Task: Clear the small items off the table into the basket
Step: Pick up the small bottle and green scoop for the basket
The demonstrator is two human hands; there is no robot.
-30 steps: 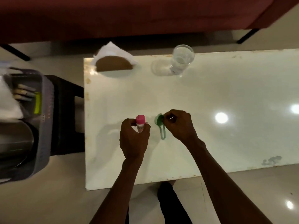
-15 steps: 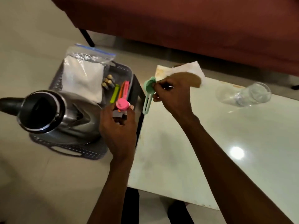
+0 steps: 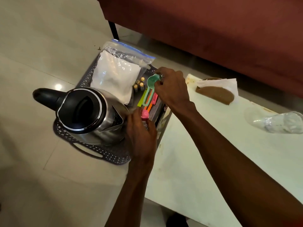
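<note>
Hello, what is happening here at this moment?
A person is clearing a white table into a grey basket on the floor. The right hand holds a green spoon over the basket, and the left hand holds a small pink-capped tube. A kettle sits in the basket.

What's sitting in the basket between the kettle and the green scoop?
In the head view, the batteries and a corner of the white bag lie between the kettle and scoop.

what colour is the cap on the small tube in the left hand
Pink cap, clearest in the head view.
</note>
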